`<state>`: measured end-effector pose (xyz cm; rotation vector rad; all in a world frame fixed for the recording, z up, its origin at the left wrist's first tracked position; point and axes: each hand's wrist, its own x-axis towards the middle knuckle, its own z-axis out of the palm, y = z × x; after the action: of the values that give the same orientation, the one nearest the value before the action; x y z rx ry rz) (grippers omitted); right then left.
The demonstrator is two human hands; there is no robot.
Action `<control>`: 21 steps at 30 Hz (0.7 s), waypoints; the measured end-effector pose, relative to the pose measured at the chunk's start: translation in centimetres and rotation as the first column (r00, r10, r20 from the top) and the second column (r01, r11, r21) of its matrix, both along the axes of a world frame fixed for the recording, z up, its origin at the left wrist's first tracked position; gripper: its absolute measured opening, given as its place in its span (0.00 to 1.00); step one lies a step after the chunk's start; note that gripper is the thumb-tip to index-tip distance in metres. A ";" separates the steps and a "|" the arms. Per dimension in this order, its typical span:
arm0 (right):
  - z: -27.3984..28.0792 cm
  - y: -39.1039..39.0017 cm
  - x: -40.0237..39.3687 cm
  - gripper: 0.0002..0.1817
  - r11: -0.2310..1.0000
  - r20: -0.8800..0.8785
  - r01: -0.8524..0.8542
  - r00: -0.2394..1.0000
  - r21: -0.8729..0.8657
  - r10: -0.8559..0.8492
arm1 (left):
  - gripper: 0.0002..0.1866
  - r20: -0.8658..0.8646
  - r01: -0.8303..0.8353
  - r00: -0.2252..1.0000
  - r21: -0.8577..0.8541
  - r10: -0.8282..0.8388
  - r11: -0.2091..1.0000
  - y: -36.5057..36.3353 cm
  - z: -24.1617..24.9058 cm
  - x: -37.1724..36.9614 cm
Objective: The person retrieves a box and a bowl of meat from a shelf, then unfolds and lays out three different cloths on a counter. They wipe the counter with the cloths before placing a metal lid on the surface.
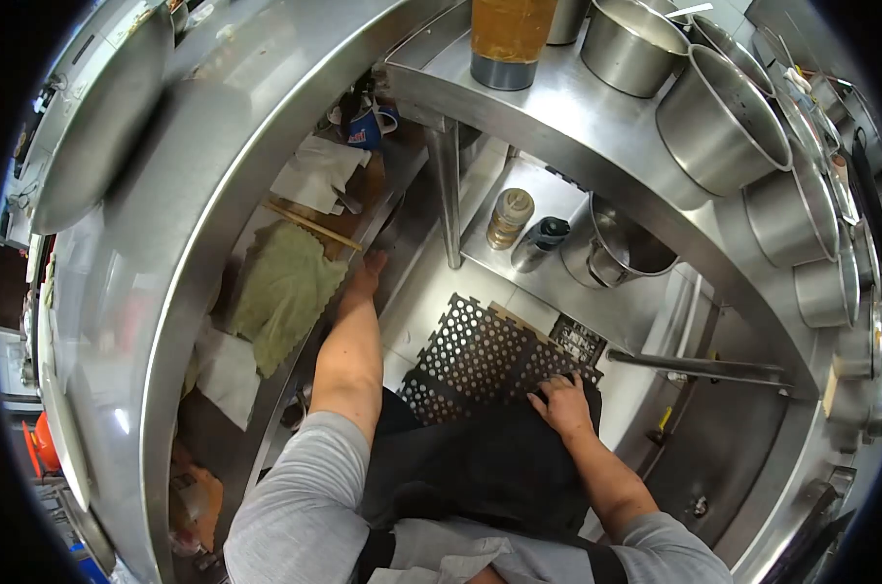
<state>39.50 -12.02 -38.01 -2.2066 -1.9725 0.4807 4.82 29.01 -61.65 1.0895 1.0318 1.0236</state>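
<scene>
My left hand (366, 276) reaches down at the edge of the lower shelf on the left, and its fingers are mostly hidden. Beside it on that shelf lie a green cloth (287, 284) and a thin wooden stick (314, 226). A white cloth (316, 177) and a blue cup (365, 128) sit farther back. My right hand (561, 403) rests on the black apron (480, 462) over my knee, fingers spread and holding nothing. Below, a black perforated mat (470, 355) covers part of the floor.
On the right, a low metal shelf (596, 307) bears a shaker jar (510, 219), a dark-capped bottle (540, 243) and a steel pot (621, 243). Several pots (723, 122) and a container of amber liquid (511, 34) stand on the upper counter. A metal leg (446, 195) rises nearby.
</scene>
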 end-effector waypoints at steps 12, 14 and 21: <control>-4.4 8.6 -0.4 0.16 0.997 -0.129 -0.010 0.992 -0.076 0.000 | 0.11 0.359 -0.396 0.709 -0.509 0.607 0.764 -6.7 10.7 5.1; -6.8 11.0 -1.1 0.18 0.997 -0.261 0.047 0.963 -0.067 -0.063 | 0.09 0.329 -0.411 0.664 -0.590 0.671 0.695 -10.0 11.3 5.4; -9.2 24.4 -10.8 0.24 0.946 -0.722 0.313 0.634 -0.088 -0.278 | 0.11 0.278 -0.191 0.859 -0.604 0.430 0.773 -17.7 15.1 5.1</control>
<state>28.69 12.39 -47.19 -1.8133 -1.1518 1.0487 9.93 11.35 -46.59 0.1968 1.0941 1.0583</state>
